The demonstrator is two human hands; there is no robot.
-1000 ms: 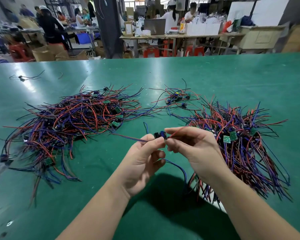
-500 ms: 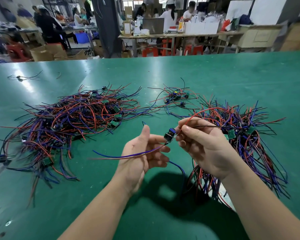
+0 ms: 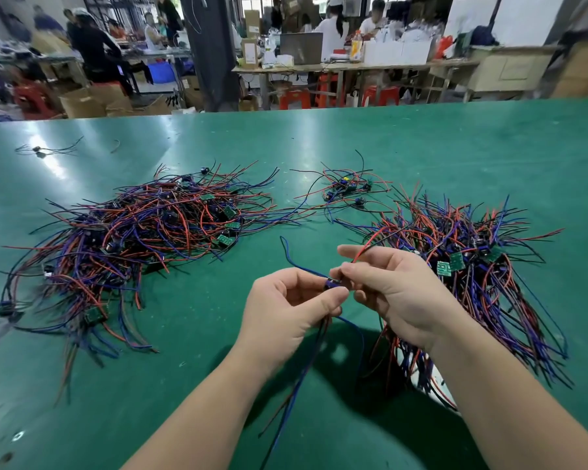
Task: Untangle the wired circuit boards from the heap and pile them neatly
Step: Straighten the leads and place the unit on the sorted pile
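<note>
A small wired circuit board [image 3: 332,284] is pinched between both hands above the green table [image 3: 455,157]. My left hand [image 3: 287,307] grips it from below, and its blue and dark wires hang down past my palm. My right hand [image 3: 392,290] holds it from the right, with a red wire running up over my fingers. A tangled heap [image 3: 133,239] of red, blue and black wired boards lies to the left. A more ordered pile [image 3: 472,266] of boards lies to the right, its wires trailing towards me.
A small cluster of boards [image 3: 345,189] sits between the two piles, further back. One stray wired board [image 3: 39,150] lies far left. Beyond the table's far edge are workbenches, red stools, cardboard boxes and several people.
The blue wires that stretched out to the left now hang down under my left hand. My left thumb and fingers have closed onto the board. Both hands sit slightly closer together.
</note>
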